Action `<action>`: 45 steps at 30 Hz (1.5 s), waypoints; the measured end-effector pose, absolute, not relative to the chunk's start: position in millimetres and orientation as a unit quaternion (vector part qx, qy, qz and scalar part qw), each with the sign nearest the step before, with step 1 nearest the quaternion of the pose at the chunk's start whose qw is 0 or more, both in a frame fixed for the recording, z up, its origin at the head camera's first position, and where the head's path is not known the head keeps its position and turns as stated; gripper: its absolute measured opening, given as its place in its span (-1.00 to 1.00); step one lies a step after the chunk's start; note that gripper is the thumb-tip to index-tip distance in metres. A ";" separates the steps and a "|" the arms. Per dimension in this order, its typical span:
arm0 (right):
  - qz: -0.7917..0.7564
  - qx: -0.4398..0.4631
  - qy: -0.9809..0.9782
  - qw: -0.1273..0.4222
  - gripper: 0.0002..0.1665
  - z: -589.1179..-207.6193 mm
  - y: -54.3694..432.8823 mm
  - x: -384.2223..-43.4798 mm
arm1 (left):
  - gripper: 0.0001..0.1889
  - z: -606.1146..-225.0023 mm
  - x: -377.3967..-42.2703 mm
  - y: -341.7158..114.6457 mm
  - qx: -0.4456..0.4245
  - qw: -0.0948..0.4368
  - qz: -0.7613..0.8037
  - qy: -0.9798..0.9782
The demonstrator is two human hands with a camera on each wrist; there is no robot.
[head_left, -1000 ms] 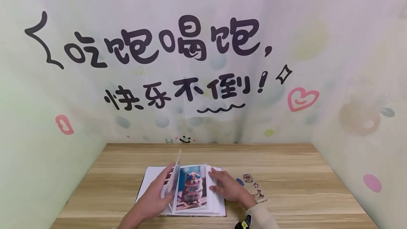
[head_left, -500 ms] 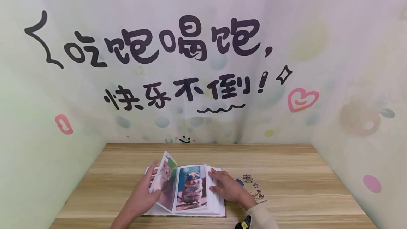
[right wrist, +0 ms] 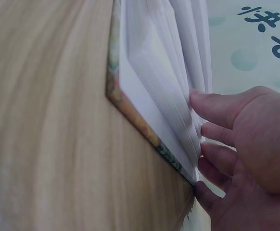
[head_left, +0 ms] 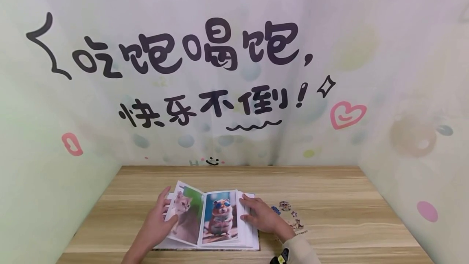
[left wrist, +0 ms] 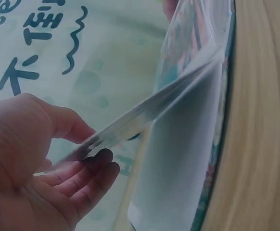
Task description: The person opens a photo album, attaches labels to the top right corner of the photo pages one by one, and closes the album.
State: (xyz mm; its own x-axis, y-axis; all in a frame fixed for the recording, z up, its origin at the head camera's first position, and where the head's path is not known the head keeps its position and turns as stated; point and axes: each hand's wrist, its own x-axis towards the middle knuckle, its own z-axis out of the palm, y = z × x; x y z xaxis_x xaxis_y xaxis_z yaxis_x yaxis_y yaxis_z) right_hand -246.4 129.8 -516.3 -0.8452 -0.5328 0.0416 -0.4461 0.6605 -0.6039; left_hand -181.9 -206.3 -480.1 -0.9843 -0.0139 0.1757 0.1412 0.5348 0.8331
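Observation:
A photo album (head_left: 253, 227) lies spread on the table. Its left page (head_left: 188, 211), with a cat photo, tilts up from the pages under it. My left hand (head_left: 158, 219) pinches that page by its outer edge, thumb in front and fingers behind, as the left wrist view also shows. On the right-hand page is a photo (head_left: 220, 217) of a hamster in sunglasses. My right hand (head_left: 261, 215) rests at the album's right side, thumb and fingertips (right wrist: 197, 96) against the edges of the stacked pages.
Right of the album, partly behind my right forearm, lies a clear sheet of stickers (head_left: 298, 224) with small printed figures. A wood-grain table (head_left: 351, 215) bears everything. A printed curtain (head_left: 234, 141) closes off the back.
My left hand has moved left and lowered the page, turning it from nearly upright so its cat photo now faces up. My right hand has stayed in place.

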 end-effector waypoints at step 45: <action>-0.321 -0.273 0.904 0.067 -0.31 -510.1 129.8 -244.5 | -0.02 -507.6 -190.3 -222.1 0.058 0.018 -0.401 -0.914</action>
